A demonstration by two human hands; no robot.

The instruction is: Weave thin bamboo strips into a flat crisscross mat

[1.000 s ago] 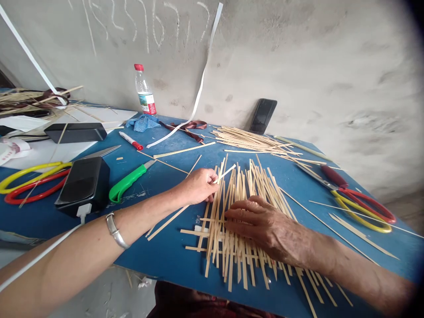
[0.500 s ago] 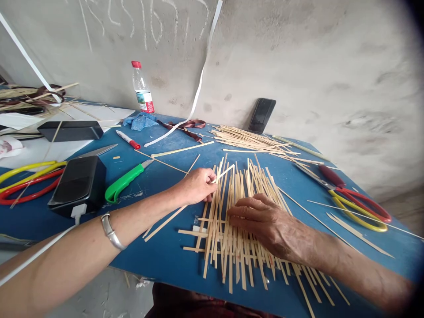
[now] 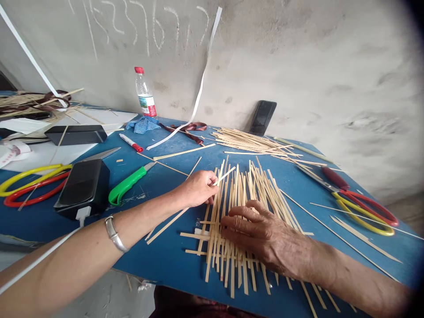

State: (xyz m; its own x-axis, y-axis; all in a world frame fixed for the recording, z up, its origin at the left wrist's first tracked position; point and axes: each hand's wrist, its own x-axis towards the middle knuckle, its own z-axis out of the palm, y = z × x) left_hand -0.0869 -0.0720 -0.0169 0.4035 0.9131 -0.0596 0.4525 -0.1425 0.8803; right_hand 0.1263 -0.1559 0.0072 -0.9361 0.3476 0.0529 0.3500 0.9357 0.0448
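My left hand (image 3: 201, 187) is closed in a pinch on a thin bamboo strip (image 3: 227, 175), whose free end points up and right over the other strips. Under and beside it lies a loose weave of bamboo strips (image 3: 232, 265), most running away from me, a few crossing them near the front. My right hand (image 3: 261, 232) rests palm down on the weave, fingers stretched out over the strips and slightly apart. It hides the weave's middle. A crosswise strip's end shows just right of that hand.
A strip pile (image 3: 255, 142) and a phone (image 3: 263, 117) are by the wall. Scissors (image 3: 361, 205) lie right; a green-handled knife (image 3: 129, 183), a marker (image 3: 131, 142), a black box (image 3: 82, 187) and more scissors (image 3: 36, 183) lie left. A bottle (image 3: 145, 95) stands behind.
My right hand has slid a little left and toward me across the strips. My left hand keeps its pinch nearly in place. The whole view has shifted slightly.
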